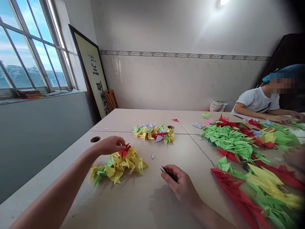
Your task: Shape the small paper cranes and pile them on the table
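We have the tabletop [147,203] bare and open between our two hands. It is open again along its left edge, which runs from the near corner past a round hole [95,139] toward the wall. To the right the room closes: a heap [233,140] of green, red and yellow folded paper covers that side out to the frame's edge, near our right hand. Ahead, a far pile [154,132] lies across the seam between tabletop panels, well apart from both hands, with a small scrap [152,156] on the bare stretch before it. A person [258,100] sits at the far right corner, arms on the tabletop. Our left hand [111,145] reaches in from the left, palm down, fingers [119,143] pinched on a red crane [125,149] that sits on top of the near pile [119,165] of yellow and green. Our right hand [182,186] rests on the tabletop, knuckles up, fingers curled narrowly around a dark strip [168,172]; what it is we cannot tell.
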`<state>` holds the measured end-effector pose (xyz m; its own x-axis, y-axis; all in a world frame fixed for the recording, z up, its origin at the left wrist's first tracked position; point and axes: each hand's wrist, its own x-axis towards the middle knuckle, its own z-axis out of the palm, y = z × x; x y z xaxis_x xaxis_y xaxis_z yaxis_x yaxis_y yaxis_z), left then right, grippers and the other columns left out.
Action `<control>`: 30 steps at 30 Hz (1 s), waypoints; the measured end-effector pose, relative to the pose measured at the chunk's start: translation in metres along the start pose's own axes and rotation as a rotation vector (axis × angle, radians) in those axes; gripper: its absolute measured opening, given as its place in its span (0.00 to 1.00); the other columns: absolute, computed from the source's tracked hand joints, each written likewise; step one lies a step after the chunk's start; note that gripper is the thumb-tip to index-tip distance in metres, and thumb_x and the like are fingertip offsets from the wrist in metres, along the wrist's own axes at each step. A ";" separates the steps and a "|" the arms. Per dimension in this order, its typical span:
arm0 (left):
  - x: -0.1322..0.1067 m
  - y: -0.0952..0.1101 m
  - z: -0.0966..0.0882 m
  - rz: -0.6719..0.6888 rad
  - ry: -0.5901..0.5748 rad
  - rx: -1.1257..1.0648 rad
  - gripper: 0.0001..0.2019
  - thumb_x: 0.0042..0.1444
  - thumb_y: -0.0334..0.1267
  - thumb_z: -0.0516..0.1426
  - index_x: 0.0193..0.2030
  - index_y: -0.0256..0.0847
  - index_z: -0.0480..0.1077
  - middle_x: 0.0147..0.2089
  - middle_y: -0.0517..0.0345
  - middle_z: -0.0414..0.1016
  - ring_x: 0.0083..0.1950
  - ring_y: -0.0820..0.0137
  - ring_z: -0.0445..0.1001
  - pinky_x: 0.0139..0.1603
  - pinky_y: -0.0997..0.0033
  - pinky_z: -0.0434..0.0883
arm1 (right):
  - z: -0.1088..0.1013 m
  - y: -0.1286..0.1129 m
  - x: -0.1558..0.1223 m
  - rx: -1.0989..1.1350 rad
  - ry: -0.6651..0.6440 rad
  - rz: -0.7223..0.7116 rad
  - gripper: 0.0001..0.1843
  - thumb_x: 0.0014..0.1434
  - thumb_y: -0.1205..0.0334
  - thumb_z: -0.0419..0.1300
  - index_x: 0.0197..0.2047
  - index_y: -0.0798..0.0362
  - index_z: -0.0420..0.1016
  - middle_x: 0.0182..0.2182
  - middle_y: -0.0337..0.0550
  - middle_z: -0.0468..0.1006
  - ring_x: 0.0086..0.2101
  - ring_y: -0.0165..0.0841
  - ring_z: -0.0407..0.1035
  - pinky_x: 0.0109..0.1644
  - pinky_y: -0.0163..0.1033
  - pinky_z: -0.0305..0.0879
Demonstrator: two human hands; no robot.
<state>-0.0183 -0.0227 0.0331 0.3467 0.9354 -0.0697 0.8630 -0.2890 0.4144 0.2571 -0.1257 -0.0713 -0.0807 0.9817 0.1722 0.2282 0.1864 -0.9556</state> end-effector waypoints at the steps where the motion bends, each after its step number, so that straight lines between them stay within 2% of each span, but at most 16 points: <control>1: 0.000 0.000 -0.006 -0.017 -0.006 0.050 0.16 0.47 0.49 0.52 0.35 0.40 0.71 0.33 0.57 0.75 0.32 0.69 0.70 0.30 0.74 0.63 | 0.000 -0.001 0.000 0.000 -0.001 -0.005 0.15 0.53 0.52 0.57 0.38 0.55 0.71 0.27 0.40 0.70 0.27 0.29 0.61 0.28 0.31 0.58; 4: 0.013 0.009 -0.022 -0.051 0.092 0.185 0.18 0.48 0.49 0.50 0.39 0.40 0.71 0.37 0.55 0.75 0.34 0.68 0.71 0.31 0.74 0.63 | -0.001 -0.002 0.000 0.000 -0.017 -0.012 0.15 0.53 0.53 0.57 0.37 0.55 0.71 0.28 0.40 0.71 0.28 0.30 0.62 0.29 0.31 0.59; 7: 0.045 0.024 -0.025 -0.025 0.140 0.263 0.17 0.49 0.46 0.50 0.40 0.40 0.71 0.38 0.55 0.75 0.35 0.69 0.71 0.31 0.75 0.63 | 0.000 -0.003 0.001 -0.008 -0.016 -0.012 0.14 0.53 0.54 0.57 0.37 0.56 0.72 0.28 0.41 0.72 0.28 0.30 0.63 0.30 0.32 0.59; 11: 0.100 0.039 -0.002 -0.016 0.141 0.297 0.14 0.45 0.39 0.53 0.39 0.40 0.72 0.37 0.56 0.76 0.35 0.69 0.71 0.31 0.77 0.63 | 0.002 -0.005 0.003 0.001 -0.019 -0.001 0.13 0.53 0.55 0.57 0.35 0.56 0.71 0.26 0.40 0.71 0.27 0.30 0.63 0.29 0.32 0.59; 15: 0.137 0.045 0.026 -0.076 0.077 0.325 0.08 0.41 0.40 0.57 0.26 0.37 0.73 0.25 0.55 0.75 0.30 0.67 0.71 0.29 0.75 0.63 | 0.002 -0.007 0.004 0.002 -0.032 0.005 0.12 0.52 0.56 0.57 0.35 0.56 0.71 0.26 0.40 0.71 0.27 0.30 0.63 0.30 0.32 0.59; 17: 0.146 0.045 0.035 -0.125 0.055 0.339 0.12 0.43 0.45 0.57 0.23 0.36 0.72 0.22 0.54 0.73 0.29 0.66 0.71 0.28 0.73 0.64 | 0.002 -0.006 0.006 -0.007 -0.035 0.000 0.11 0.52 0.56 0.57 0.36 0.55 0.71 0.26 0.40 0.71 0.28 0.31 0.63 0.31 0.32 0.59; 18: 0.149 0.044 0.039 -0.145 0.057 0.346 0.14 0.44 0.47 0.57 0.24 0.36 0.72 0.23 0.53 0.73 0.30 0.65 0.71 0.29 0.72 0.65 | 0.002 -0.005 0.006 -0.012 -0.037 -0.004 0.11 0.52 0.57 0.57 0.36 0.55 0.71 0.26 0.40 0.71 0.28 0.30 0.63 0.31 0.32 0.59; 20: 0.153 0.042 0.044 -0.169 0.067 0.359 0.16 0.49 0.49 0.56 0.32 0.35 0.71 0.30 0.53 0.74 0.34 0.66 0.71 0.33 0.69 0.67 | 0.002 -0.004 0.007 -0.014 -0.038 -0.013 0.11 0.52 0.57 0.57 0.36 0.55 0.71 0.25 0.39 0.71 0.27 0.30 0.63 0.31 0.32 0.59; 23: 0.157 0.037 0.048 -0.172 0.056 0.370 0.14 0.56 0.44 0.53 0.42 0.35 0.67 0.41 0.53 0.71 0.39 0.69 0.70 0.39 0.64 0.69 | 0.002 -0.004 0.007 -0.011 -0.039 -0.017 0.11 0.52 0.57 0.57 0.36 0.55 0.71 0.24 0.38 0.70 0.26 0.29 0.61 0.29 0.32 0.58; 27: 0.157 0.032 0.043 -0.156 0.049 0.381 0.13 0.57 0.40 0.52 0.46 0.36 0.65 0.45 0.52 0.68 0.42 0.68 0.70 0.41 0.63 0.70 | 0.001 -0.006 0.006 -0.022 -0.041 -0.031 0.11 0.52 0.58 0.57 0.35 0.55 0.71 0.24 0.38 0.70 0.25 0.29 0.62 0.29 0.31 0.58; 30: 0.153 0.029 0.033 -0.132 0.096 0.398 0.13 0.57 0.40 0.52 0.46 0.36 0.65 0.46 0.52 0.68 0.43 0.67 0.70 0.41 0.62 0.70 | 0.001 -0.007 0.006 -0.033 -0.026 -0.033 0.11 0.51 0.57 0.57 0.35 0.56 0.72 0.24 0.39 0.71 0.25 0.29 0.63 0.29 0.31 0.58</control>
<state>0.0718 0.1057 0.0041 0.2041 0.9789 -0.0063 0.9787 -0.2039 0.0234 0.2537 -0.1206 -0.0642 -0.1136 0.9739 0.1965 0.2567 0.2198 -0.9412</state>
